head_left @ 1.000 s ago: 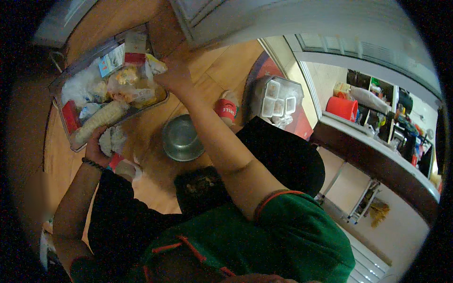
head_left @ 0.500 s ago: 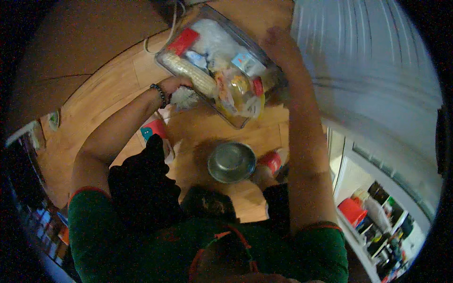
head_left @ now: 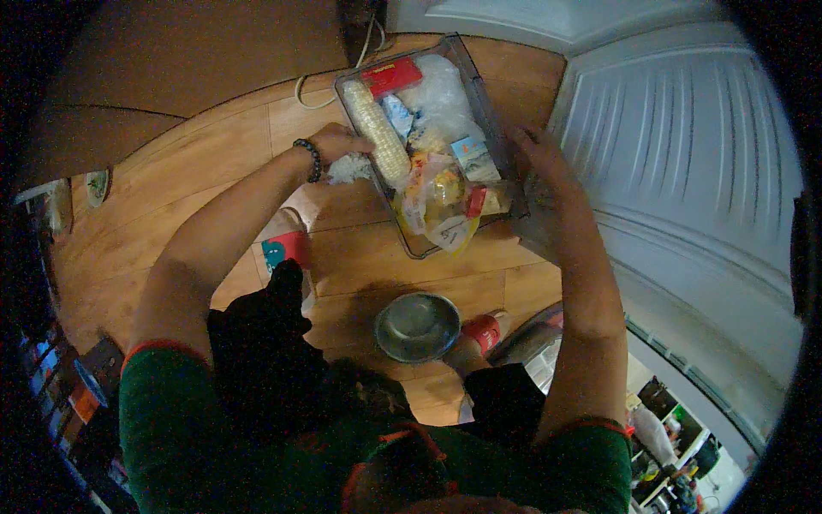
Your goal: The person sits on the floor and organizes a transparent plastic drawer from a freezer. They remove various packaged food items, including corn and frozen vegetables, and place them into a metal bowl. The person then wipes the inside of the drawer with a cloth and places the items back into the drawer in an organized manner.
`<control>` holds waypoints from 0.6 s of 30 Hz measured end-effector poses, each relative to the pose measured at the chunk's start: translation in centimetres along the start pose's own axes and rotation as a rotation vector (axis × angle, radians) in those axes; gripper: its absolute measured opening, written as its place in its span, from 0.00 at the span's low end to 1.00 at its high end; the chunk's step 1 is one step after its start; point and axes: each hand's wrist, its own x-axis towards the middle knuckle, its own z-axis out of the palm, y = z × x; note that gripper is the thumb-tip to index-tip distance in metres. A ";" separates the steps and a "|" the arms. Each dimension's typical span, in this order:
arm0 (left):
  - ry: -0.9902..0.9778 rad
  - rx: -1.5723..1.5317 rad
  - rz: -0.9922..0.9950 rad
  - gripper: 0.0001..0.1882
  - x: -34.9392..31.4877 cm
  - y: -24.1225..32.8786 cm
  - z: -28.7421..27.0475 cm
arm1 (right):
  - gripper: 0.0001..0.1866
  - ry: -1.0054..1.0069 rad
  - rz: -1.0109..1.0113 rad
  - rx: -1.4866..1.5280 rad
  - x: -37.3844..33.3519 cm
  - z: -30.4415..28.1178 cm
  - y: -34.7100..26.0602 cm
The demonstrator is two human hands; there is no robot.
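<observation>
A clear plastic bin [head_left: 397, 224] lies at a slant on the wood floor ahead of me. Inside it are a pale ear of corn [head_left: 378, 133], a red packet [head_left: 393, 77], clear plastic bags [head_left: 444, 94], a blue-and-white packet [head_left: 474, 159] and a clear-and-yellow bag of food [head_left: 444, 195]. My left hand [head_left: 336, 141], with a beaded bracelet on the wrist, closes on the bin's left rim beside the corn. Just off the right side, my right hand [head_left: 538, 154] has its fingers stretched toward the bin; whether they touch it I cannot tell.
A metal bowl [head_left: 417, 327] stands on the floor between my feet, which wear red slippers [head_left: 482, 334]. Crumpled white plastic [head_left: 348, 169] lies by my left hand. A white ribbed door [head_left: 676, 146] is at right, a brown panel [head_left: 188, 51] at far left, with a pale cord [head_left: 301, 92] near the bin.
The bin has turned clockwise and sits farther right in view. My right hand has come down closer to its right side. My left hand stays at the left rim. The view has shifted too.
</observation>
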 end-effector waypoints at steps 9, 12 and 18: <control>0.080 -0.078 0.064 0.14 -11.5 0.7 -4.1 | 0.23 0.113 -0.102 -0.629 -15.3 -5.5 -5.0; 0.185 -0.321 0.175 0.18 -18.9 5.3 -5.2 | 0.22 0.208 -0.185 -0.579 -20.0 -7.8 -6.6; 0.239 -0.350 0.264 0.16 -24.1 7.5 -5.4 | 0.23 0.458 -0.327 -0.465 -21.4 -7.1 -3.6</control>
